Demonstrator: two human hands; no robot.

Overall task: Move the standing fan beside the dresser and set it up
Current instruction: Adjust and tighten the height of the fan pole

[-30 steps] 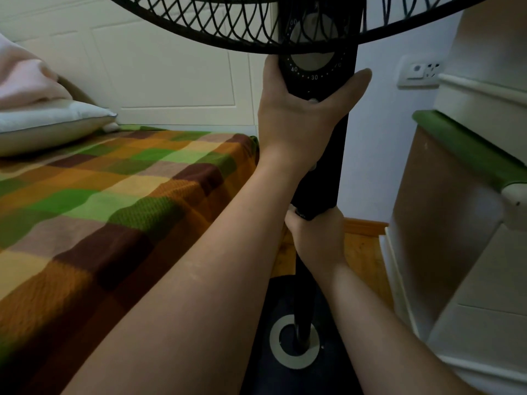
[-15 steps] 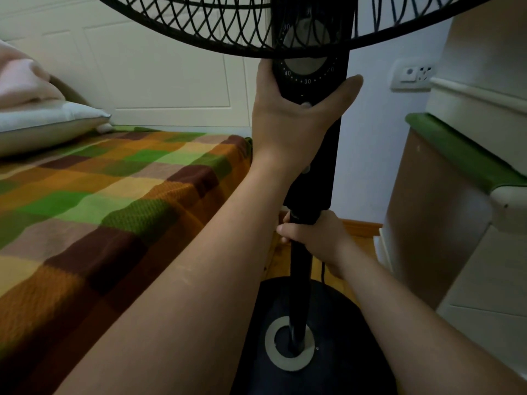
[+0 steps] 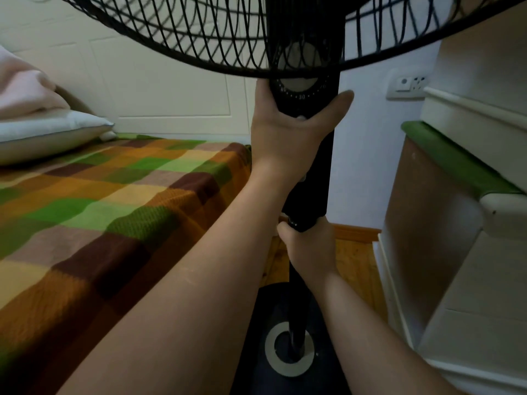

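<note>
The tall black plastic standing fan [image 3: 306,166] is held at twelve o'clock, already beside the cream wooden dresser [image 3: 462,252] at three o'clock, its column clasped by the left hand [image 3: 288,132] above and the right hand [image 3: 309,246] below, so setting down and setup are judged outstanding.

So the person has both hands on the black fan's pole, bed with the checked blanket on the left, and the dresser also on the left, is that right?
Not quite. In the head view the dresser is on the right, not the left. The rest holds: left hand and right hand grip the fan, with the checked blanket on the left.
</note>
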